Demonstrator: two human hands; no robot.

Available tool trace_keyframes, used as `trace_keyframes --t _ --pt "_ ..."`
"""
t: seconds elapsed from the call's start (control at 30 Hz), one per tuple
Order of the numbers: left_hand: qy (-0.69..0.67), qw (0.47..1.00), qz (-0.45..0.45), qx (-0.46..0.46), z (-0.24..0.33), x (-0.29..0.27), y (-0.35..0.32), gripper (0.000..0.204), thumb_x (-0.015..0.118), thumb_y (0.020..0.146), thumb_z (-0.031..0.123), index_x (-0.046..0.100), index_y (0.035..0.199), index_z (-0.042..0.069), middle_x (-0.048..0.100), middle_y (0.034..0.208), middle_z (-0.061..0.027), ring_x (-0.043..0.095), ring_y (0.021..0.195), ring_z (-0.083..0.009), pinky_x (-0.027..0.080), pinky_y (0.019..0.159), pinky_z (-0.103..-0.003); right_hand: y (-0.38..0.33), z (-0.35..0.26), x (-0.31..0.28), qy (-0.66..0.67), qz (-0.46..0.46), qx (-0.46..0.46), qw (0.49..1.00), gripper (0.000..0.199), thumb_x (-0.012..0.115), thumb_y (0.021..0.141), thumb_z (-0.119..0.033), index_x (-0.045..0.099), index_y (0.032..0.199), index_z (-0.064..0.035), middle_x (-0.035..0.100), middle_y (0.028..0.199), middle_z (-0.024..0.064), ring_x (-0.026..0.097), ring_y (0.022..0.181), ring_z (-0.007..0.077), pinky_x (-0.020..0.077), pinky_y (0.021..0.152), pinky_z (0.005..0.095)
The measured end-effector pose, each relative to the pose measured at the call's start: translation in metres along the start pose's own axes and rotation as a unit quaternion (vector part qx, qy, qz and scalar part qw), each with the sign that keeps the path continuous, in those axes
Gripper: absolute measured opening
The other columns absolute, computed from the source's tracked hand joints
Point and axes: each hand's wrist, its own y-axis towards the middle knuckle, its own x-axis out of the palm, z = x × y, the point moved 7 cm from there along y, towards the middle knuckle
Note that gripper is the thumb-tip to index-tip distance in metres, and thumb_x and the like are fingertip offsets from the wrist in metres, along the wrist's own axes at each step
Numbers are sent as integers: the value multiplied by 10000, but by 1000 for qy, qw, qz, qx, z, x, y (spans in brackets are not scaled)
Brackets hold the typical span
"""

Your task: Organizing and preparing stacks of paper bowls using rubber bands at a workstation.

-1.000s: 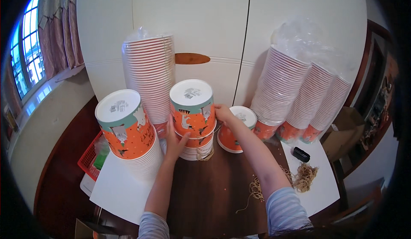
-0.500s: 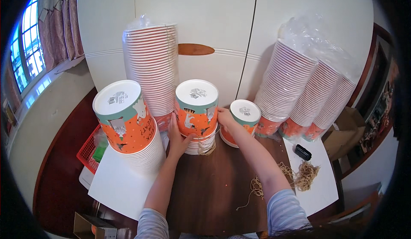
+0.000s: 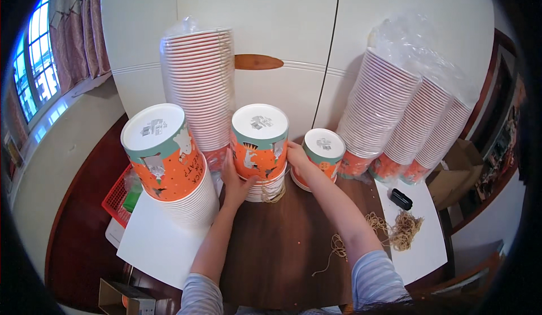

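An upside-down stack of orange and green paper buckets (image 3: 255, 156) with a white base stands mid-table. From its left side my left hand (image 3: 237, 180) grips it, thumb across the front and fingers along the side. My right hand (image 3: 296, 156) closes on its right side, with most of its fingertips hidden behind the stack. A loop of tan twine (image 3: 275, 195) hangs at the white rims below my left thumb. Right of my right hand sits a shorter upturned bucket stack (image 3: 324, 144), partly behind my forearm. On the left stands a taller upturned bucket stack (image 3: 164, 162).
Plastic-wrapped bucket stacks stand at the back left (image 3: 200, 89) and back right (image 3: 379, 106). Loose tan twine (image 3: 405, 230) and a small black object (image 3: 401, 199) lie at the right. A red basket (image 3: 117, 202) is beyond the left edge, and a cardboard box (image 3: 454, 171) beyond the right.
The view shifts very slightly. Both hands keep the same hold on the middle bucket stack, and nothing else visibly moves.
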Motion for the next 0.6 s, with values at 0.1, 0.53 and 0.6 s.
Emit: trace_keyframes --t 0.1,0.53,0.6 --pt "24 1000 10 7 -1 -2 -4 1024 704 601 425 124 1315 -25 230 1328 -229 234 1223 -363 182 992 -450 -5 0 5 27 -5 14 1000 256 447 847 -74 568 1069 -35 585 1027 82 537 927 142 414 806 243" --pt "52 999 8 -1 -3 -3 -11 1000 669 639 452 109 1321 -19 213 1331 -230 227 1217 -364 163 997 -453 -6 10 7 0 24 -36 999 268 370 886 -109 546 1060 -5 593 968 73 532 874 136 405 777 245" --pt "43 999 13 -4 -2 -3 -12 999 692 618 410 118 1319 -11 227 1324 -223 227 1220 -363 169 993 -455 -4 14 4 -7 30 -31 999 269 370 890 -115 544 1065 -7 592 974 74 531 880 135 403 782 245"
